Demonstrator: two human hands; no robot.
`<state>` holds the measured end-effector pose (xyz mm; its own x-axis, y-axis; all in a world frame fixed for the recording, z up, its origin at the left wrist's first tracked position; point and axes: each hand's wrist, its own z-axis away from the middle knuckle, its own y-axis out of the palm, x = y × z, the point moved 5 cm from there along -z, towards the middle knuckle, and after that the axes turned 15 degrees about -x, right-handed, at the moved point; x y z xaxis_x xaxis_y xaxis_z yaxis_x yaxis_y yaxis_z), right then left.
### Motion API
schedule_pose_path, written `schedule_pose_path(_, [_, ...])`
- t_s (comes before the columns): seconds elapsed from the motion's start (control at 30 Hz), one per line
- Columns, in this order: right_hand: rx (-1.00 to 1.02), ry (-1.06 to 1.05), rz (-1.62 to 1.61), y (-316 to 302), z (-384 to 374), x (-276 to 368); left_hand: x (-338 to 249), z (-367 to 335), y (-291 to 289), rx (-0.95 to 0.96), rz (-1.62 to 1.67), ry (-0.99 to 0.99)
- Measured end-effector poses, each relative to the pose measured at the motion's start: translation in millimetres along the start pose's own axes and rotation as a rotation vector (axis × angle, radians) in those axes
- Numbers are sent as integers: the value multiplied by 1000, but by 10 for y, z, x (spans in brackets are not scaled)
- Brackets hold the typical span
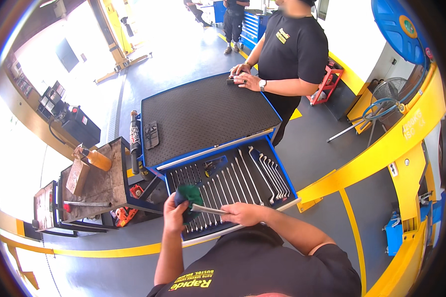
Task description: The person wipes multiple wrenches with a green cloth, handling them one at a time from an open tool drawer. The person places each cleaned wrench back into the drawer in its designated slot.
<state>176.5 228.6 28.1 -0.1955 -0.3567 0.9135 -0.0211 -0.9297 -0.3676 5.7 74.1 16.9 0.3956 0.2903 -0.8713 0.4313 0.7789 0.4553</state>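
Observation:
My left hand (175, 214) is closed around a dark green cloth (188, 194). Between my hands lies a silver wrench (209, 210), one end against the cloth and the other in my right hand (244, 214), which is closed on it. Both its ends are hidden, by cloth and fingers. Below my hands a blue tool cabinet's drawer (293, 203) is pulled out. Rows of combination wrenches (228, 184) lie in its dark liner, with offset ring wrenches (272, 173) on the right and a small blue tray (215, 164) near the back.
The cabinet's black ribbed top (208, 119) carries a small black case (151, 134). A co-worker (292, 49) stands at its far right corner, both hands on a small dark object. Left is a worn cart (109, 185) with an orange bottle (98, 159). A yellow lift arm (371, 161) curves along the right.

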Motion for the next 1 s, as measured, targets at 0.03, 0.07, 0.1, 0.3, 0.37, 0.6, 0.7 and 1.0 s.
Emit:
schedule_pose_path(0.03, [14, -2, -48, 34, -35, 41, -160, -39, -94, 88, -26, 106])
schedule_pose_path(0.07, [30, -3, -91, 94, -96, 90, -269, -52, -148, 176, -47, 212])
schedule_pose_path(0.1, [41, -3, -134, 148, -167, 141, -373, -53, -121, 55, -138, 205])
schedule_pose_path(0.3, [-148, -20, -72, 345, -358, 197, -452, -263, -297, -279, -561, 343])
schedule_pose_path(0.37, [-187, 49, -52, 343, -311, 71, -341, -297, -257, -258, -799, 322])
schedule_pose_path(0.6, [-127, 222, -83, 87, -88, -97, -78, -238, -64, 15, -463, -28])
schedule_pose_path(0.7, [-129, 133, 77, 19, -18, -89, -100, -274, -56, 91, -736, 68])
schedule_pose_path(1.0, [-80, 412, -50, -164, 297, -424, 125, -352, -225, -385, -627, 441])
